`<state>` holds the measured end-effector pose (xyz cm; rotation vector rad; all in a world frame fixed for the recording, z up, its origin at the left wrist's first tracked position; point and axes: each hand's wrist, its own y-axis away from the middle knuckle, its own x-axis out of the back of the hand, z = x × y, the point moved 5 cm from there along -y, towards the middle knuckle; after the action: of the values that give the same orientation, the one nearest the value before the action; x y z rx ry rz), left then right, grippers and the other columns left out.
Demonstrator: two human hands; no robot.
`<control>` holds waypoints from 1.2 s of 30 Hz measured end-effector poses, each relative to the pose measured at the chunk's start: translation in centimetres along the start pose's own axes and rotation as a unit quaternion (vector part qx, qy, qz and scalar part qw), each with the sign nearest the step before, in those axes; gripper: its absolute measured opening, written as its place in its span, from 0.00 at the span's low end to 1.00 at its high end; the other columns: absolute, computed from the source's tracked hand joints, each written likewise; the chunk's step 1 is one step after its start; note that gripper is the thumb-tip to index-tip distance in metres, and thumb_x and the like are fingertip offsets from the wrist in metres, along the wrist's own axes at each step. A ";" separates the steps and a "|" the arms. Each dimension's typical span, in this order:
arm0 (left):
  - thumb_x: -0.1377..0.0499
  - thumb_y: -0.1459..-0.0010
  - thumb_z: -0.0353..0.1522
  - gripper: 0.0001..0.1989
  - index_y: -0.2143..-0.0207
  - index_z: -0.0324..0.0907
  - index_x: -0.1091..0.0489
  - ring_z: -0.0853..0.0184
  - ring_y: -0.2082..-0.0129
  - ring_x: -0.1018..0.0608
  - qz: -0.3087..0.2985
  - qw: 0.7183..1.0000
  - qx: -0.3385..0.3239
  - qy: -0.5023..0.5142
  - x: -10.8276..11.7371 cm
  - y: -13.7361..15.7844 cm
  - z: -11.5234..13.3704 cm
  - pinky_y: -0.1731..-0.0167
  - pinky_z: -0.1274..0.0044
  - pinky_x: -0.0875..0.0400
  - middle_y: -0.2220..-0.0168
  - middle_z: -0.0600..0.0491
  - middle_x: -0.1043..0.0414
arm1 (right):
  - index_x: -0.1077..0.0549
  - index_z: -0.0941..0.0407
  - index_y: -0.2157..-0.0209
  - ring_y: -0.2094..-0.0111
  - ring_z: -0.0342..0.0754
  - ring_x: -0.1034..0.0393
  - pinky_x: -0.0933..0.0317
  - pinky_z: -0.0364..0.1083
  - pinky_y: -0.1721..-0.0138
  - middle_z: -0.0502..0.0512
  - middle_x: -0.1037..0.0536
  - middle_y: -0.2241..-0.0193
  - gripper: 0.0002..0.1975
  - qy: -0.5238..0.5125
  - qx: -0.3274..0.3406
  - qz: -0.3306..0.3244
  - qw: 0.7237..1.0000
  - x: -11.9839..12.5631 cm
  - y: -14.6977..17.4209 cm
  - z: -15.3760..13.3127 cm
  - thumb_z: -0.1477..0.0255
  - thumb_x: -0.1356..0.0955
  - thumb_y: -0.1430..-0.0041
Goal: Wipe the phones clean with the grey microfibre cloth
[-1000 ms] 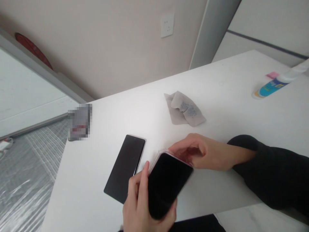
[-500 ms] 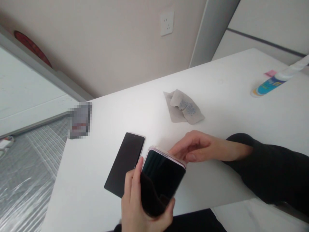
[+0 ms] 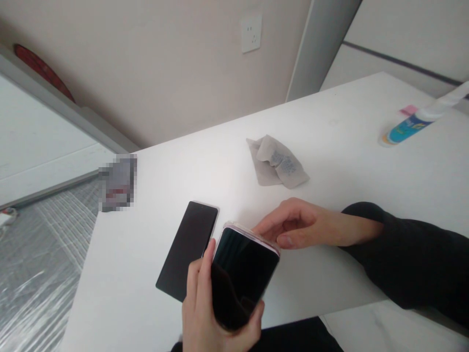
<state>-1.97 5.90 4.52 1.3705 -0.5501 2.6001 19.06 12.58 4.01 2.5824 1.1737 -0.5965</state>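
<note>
A smartphone (image 3: pixel 245 274) with a dark, glossy screen is tilted up above the near part of the table. Its top edge shows a pale pinkish rim, with what looks like a clear case around it. My left hand (image 3: pixel 210 308) is closed around the phone's lower half, fingers along one side and thumb on the other. My right hand (image 3: pixel 298 225) is at the top right corner, thumb against the edge and some fingertips hidden behind it. A second dark phone (image 3: pixel 187 249) lies on the table, partly covered by my left hand.
On the white table (image 3: pixel 176 171) lies a crumpled grey cloth or wipe (image 3: pixel 278 164) with printing. A blue and white tube (image 3: pixel 408 129) stands at the right near a pink slip (image 3: pixel 409 110). A pixelated item (image 3: pixel 117 183) sits at the left edge. A wall borders the far side.
The whole view has shifted very slightly. Both hands keep nearly the same hold on the phone, and nothing on the table has visibly moved.
</note>
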 end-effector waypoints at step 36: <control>0.30 0.51 0.40 0.45 0.33 0.44 0.41 0.50 0.52 0.19 0.055 0.998 0.005 0.002 0.1 -0.4 2.1 0.54 0.58 0.21 0.47 0.43 0.24 | 0.26 0.59 0.54 0.69 0.43 0.21 0.27 0.41 0.63 0.52 0.16 0.69 0.16 0.005 0.004 -0.009 1.000 -0.8 -0.5 0.0 0.67 0.24 0.40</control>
<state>-0.29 5.48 5.75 1.3738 -0.6294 2.6953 18.25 12.36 4.31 2.5883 1.2007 -0.5936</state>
